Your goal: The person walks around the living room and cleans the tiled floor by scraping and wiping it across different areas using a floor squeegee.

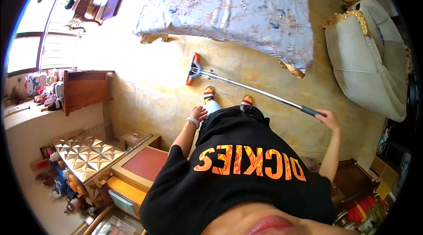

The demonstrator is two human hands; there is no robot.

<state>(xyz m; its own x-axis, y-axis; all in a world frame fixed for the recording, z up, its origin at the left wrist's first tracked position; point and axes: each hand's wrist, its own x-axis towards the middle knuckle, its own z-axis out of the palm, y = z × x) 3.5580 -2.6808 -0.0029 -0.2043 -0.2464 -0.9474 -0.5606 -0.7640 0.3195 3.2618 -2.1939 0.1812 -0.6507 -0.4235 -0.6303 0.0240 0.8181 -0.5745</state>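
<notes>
In the head view, my right hand (328,121) is closed around the dark grip at the end of a sponge mop (260,91). Its silver pole slants across to the left, and the orange and grey mop head (193,69) rests on the tiled floor in front of my feet. My left hand (198,113) hangs by my hip, holding nothing, its fingers loosely bent and a little apart. A pale band circles the left wrist. My feet, in striped slippers (209,94), stand just behind the mop head.
Ahead stands a table under a blue floral cloth (229,10), its gold feet near the mop. A cream sofa (359,58) is on the right. A wooden cabinet (88,91) and a gold-topped box (88,158) stand left. Beyond them are a small wooden stand (88,3) and windows.
</notes>
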